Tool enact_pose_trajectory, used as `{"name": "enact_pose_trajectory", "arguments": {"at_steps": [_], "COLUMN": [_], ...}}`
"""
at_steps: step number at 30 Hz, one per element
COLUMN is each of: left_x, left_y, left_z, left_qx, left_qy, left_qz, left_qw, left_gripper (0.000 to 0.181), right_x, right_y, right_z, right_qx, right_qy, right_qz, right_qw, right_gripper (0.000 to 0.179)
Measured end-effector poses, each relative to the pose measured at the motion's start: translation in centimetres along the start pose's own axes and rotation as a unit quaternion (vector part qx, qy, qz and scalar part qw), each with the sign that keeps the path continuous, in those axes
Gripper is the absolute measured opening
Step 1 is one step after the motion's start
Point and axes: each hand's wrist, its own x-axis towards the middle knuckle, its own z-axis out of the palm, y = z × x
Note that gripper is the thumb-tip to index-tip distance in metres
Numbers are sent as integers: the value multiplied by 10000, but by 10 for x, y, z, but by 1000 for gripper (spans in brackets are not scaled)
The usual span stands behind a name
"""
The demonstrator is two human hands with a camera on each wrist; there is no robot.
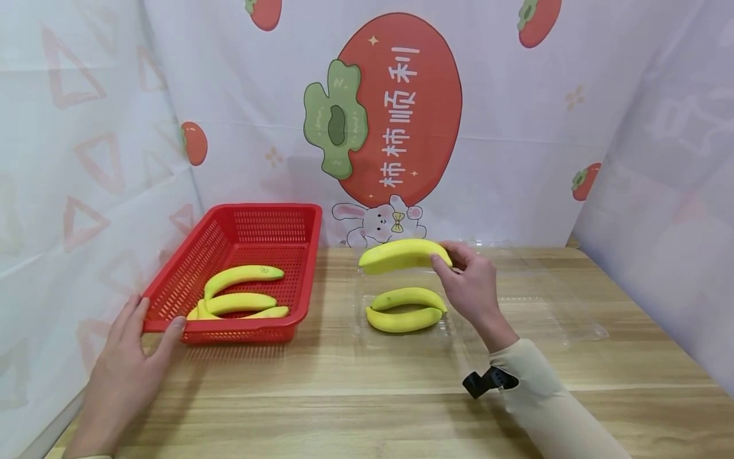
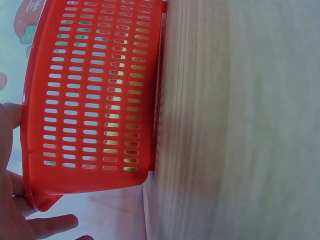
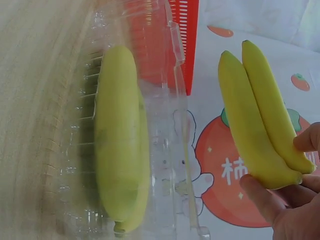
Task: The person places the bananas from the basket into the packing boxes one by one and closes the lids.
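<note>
My right hand pinches two bananas by one end, side by side, above a clear plastic container. In the head view the held bananas overlap and look almost like one. Two more bananas lie inside the container, curving towards each other. At the near left corner of a red basket, my left hand holds the rim, with the thumb over the front edge and the fingers along the left side. Several bananas lie in the basket's near part.
The container's clear lid lies spread to the right on the wooden table. A white cloth printed with persimmons stands behind, and more cloth hangs at the left. A black strap circles my right wrist.
</note>
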Motion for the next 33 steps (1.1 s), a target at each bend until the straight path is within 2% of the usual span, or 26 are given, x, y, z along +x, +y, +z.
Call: {"name": "enact_pose_trajectory", "arguments": {"at_steps": [3,13,22,33], "left_x": [-1,0,0,-1], "left_y": [0,0,3,6], "left_z": [1,1,0,-2], "left_qx": [-14,5,29,55], "left_qy": [3,41,-12,13], "left_qz": [-28,25,-3,-32], "left_qw": [10000,10000,10000,10000], "left_gripper": [100,99,100,98], "right_x": [0,-1,-1,0], "right_y": [2,8,8,17], "right_z": [2,5,6,9], "right_qx": [-68,-821,-1184,-1622], "right_qy": [-137,-686,-1332,-2017], "right_qz": [34,365,830,831], "right_qw": [9999,9936,9805,9623], "right_gripper": [33,34,32,31]}}
